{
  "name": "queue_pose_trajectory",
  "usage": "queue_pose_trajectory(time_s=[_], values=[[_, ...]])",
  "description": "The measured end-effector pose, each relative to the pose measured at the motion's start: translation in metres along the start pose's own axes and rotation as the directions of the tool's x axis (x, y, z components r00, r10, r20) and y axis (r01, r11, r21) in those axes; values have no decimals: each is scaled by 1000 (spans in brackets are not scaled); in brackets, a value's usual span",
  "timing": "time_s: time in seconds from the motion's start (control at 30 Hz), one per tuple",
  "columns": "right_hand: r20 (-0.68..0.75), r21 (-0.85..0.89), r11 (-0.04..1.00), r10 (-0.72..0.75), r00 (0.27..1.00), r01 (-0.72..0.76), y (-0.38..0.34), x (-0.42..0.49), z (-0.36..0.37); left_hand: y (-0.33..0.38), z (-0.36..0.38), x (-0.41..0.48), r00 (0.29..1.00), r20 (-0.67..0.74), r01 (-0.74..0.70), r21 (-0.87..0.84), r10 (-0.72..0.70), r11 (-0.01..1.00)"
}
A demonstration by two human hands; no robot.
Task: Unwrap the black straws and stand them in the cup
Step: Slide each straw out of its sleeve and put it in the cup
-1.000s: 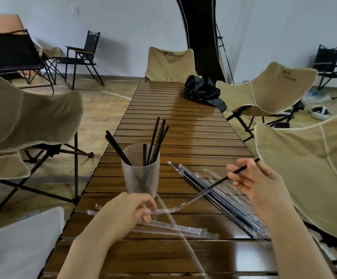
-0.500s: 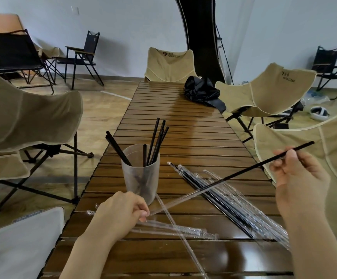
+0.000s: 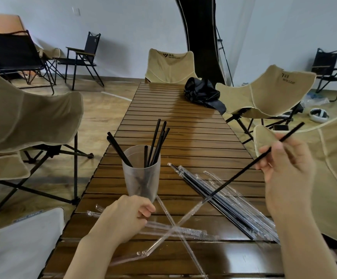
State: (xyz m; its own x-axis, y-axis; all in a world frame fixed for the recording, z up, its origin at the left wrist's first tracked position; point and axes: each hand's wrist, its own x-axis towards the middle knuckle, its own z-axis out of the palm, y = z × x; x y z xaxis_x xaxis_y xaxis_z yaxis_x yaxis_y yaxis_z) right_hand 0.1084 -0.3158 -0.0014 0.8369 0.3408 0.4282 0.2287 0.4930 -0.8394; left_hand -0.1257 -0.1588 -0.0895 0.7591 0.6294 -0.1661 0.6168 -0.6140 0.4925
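Now my right hand (image 3: 286,170) pinches a black straw (image 3: 242,171); left hand (image 3: 127,216) curled, holding what, I can't tell. Chair (image 3: 169,65) says "WATER CLEAR".

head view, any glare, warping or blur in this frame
Head view: a pale sheen lies on the brown slatted wooden table beyond the frosted plastic cup; head view: the wide lens bows the tall black panel; head view: the right hand looks slightly soft, and the clear plastic wrapper on the thin black straw is faint against the wood.
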Motion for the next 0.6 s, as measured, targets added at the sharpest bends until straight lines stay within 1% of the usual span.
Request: queue_pose_trajectory(time_s=[0.1, 0.17, 0.23, 0.37, 0.47, 0.53, 0.6], values=[[74, -56, 998, -1, 997, 5, 4, -3, 7, 11, 3, 2, 993, 72, -89, -67, 94, 994], [93, -67, 998, -9, 996, 15, 5, -4, 10, 18, 2, 2, 986, 83, -128, -150, 141, 980], [100, -49, 998, -20, 995, 25, 4, -5, 11, 21, 0, 3, 983, 82, -147, -186, 164, 971], [116, -16, 999, -44, 992, 46, 4, -5, 13, 19, 0, 4, 986, 53, -148, -111, 155, 983], [135, -10, 999, -39, 990, 41, 7, -5, 13, 23, 0, 2, 994, 14, -107, -148, 111, 983], [158, -33, 999, -27, 987, 33, 10, -5, 12, 28, 1, 0, 996, -21, -87, -169, 85, 982], [185, -88, 996, -18, 983, 34, 12, -5, 12, 31, 2, 1, 995, -60, -86, -120, 79, 989]])
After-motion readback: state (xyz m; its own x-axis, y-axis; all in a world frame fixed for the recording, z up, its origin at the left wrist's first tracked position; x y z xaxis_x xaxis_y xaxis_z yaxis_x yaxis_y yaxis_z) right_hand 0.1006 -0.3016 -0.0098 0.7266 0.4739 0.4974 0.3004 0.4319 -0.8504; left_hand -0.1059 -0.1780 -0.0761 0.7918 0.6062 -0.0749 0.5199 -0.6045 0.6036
